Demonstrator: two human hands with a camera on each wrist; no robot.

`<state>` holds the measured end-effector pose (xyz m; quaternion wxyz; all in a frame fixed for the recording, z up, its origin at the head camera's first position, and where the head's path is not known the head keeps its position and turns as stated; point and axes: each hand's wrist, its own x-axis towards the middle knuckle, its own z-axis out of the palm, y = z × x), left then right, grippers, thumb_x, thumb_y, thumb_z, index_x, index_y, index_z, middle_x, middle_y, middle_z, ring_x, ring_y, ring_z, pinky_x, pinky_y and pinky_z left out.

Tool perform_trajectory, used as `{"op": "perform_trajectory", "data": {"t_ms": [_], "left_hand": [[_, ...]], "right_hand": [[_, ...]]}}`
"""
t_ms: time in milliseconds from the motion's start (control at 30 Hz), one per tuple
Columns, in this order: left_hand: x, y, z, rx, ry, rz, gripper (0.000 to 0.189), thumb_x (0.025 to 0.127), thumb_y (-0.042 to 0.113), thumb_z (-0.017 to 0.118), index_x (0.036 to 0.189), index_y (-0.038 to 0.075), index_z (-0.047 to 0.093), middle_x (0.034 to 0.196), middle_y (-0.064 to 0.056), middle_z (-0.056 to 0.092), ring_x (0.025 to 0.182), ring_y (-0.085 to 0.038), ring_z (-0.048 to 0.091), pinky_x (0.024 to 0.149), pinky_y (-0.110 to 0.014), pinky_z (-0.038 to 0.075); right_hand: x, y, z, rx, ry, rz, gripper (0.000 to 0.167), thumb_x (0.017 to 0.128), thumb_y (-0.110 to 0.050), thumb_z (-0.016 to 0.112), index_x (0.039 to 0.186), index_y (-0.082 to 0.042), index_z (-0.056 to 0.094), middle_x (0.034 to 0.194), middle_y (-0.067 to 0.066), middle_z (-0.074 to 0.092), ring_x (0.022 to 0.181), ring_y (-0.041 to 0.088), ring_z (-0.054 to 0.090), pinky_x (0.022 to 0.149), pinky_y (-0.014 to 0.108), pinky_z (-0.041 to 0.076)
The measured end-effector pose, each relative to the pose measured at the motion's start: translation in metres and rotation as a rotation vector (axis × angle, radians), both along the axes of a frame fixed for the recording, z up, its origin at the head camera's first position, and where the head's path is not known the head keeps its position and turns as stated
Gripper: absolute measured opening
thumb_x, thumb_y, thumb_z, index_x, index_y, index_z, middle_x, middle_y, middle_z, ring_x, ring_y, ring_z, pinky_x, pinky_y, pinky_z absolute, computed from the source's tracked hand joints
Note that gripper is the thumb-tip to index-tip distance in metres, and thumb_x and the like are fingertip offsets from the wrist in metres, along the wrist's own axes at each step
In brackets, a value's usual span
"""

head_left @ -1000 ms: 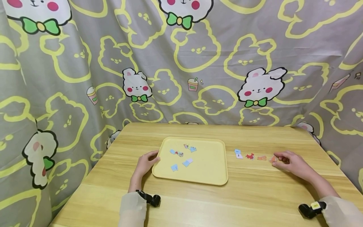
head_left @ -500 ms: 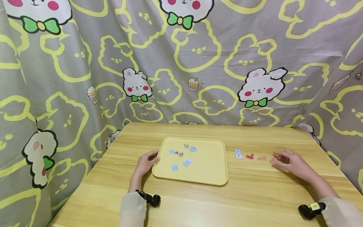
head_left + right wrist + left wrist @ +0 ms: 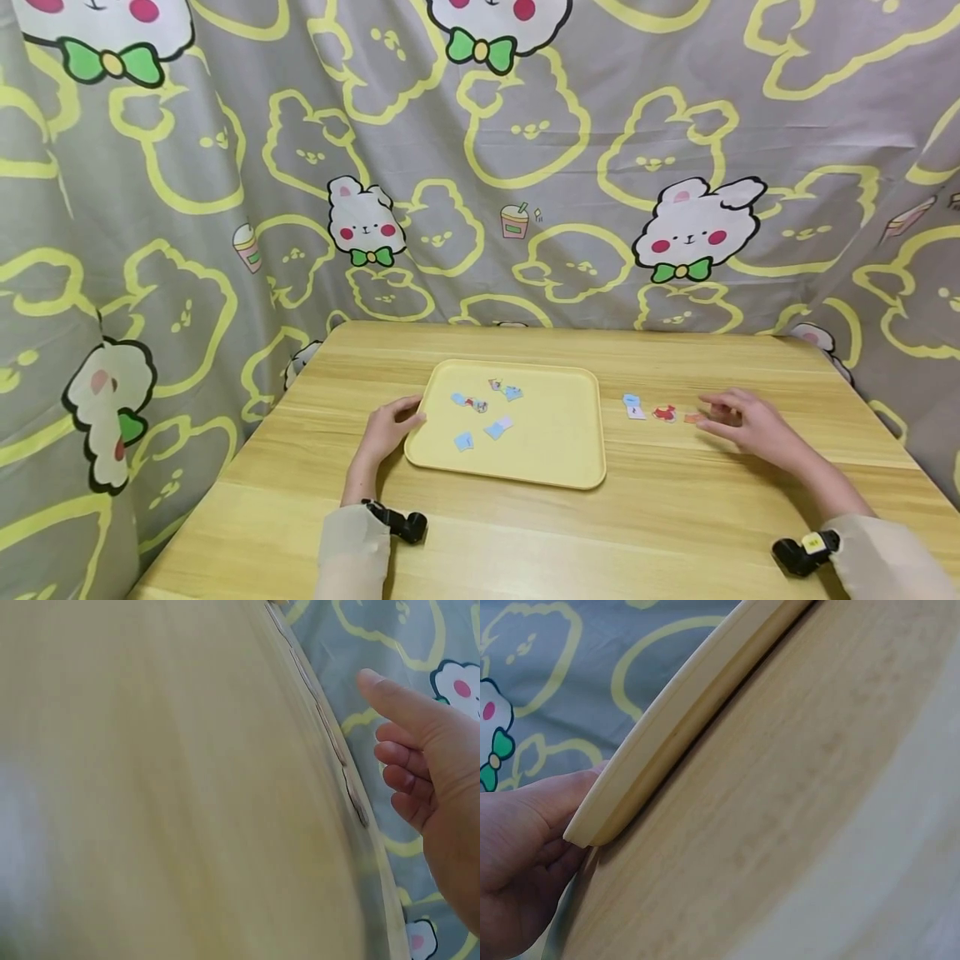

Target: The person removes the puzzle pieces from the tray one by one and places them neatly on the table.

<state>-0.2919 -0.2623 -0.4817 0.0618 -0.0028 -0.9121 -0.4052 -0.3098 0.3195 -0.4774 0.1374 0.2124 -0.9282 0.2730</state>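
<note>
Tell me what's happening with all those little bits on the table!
A person is at a wooden table with small, colorful cut-out pieces. Their left hand holds the edge of a yellow tray, where some of the pieces lie. More sit in a row to the tray's right. The right hand is by an orange piece there; I can't tell whether it's touching it.
</note>
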Motion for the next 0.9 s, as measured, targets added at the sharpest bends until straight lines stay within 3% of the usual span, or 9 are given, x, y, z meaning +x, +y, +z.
{"op": "perform_trajectory", "data": {"t_ms": [500,900], "left_hand": [[0.0,0.0,0.0,-0.008,-0.001,-0.002,0.044,0.091,0.023,0.069,0.133,0.01,0.062,0.135,-0.016,0.062,0.133,-0.038,0.051,0.115,-0.051,0.039],[0.001,0.0,0.0,-0.007,0.003,0.006,0.044,0.091,0.022,0.07,0.132,0.01,0.063,0.135,-0.016,0.062,0.133,-0.038,0.051,0.115,-0.052,0.039]], "right_hand": [[-0.008,-0.036,-0.001,-0.031,0.041,0.046,0.043,0.081,-0.023,0.079,0.116,0.001,0.069,0.092,0.004,0.063,0.08,-0.001,0.051,0.063,0.02,0.05],[-0.015,-0.066,0.001,-0.065,0.025,0.101,0.041,0.081,-0.022,0.079,0.115,0.0,0.069,0.091,0.004,0.063,0.077,0.007,0.056,0.064,0.02,0.052]]}}
